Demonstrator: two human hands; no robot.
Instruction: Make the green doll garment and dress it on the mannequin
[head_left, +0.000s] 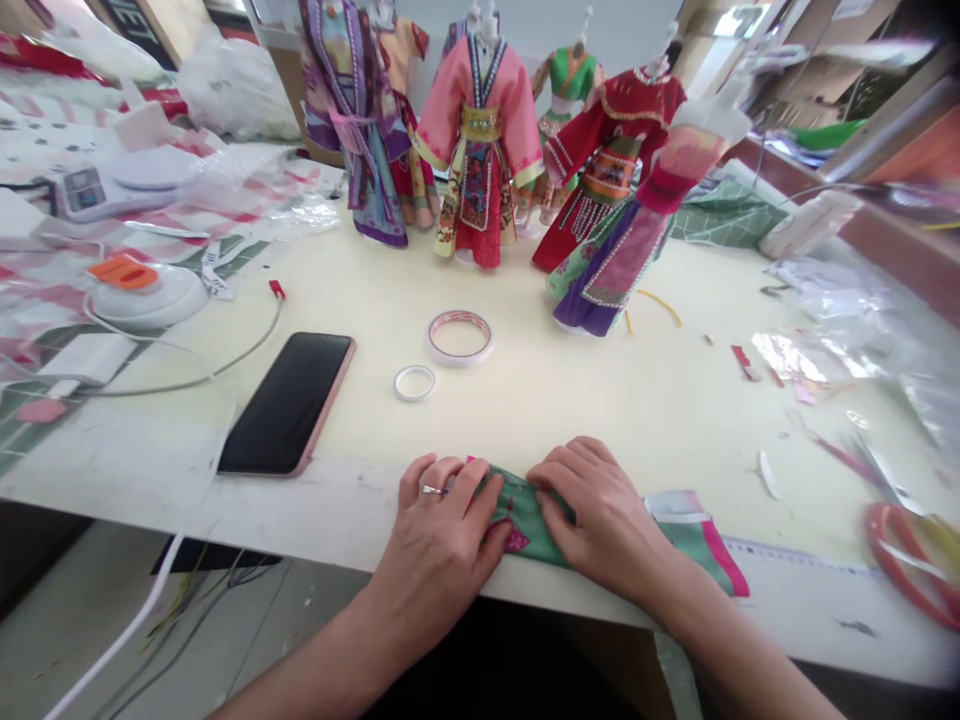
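A strip of green cloth (534, 532) with pink flowers and a bright pink edge lies along the table's front edge. My left hand (444, 525), with a ring on one finger, grips its left part between curled fingers and thumb. Close beside it, my right hand (604, 515) holds the upper edge of the cloth, its fingers bent and pressed down. The cloth's right end sticks out past my right wrist, folded back to show a pale side. From under that end runs a clear ruler (799, 560). My fingers hide part of the cloth.
A phone (289, 405) and two tape rolls (472, 355) (415, 384) lie ahead. Several dressed doll figures (480, 130) stand at the back. Orange-handled scissors (911, 560) and plastic bags (847, 300) are right. A white cable (161, 575) hangs over the left edge.
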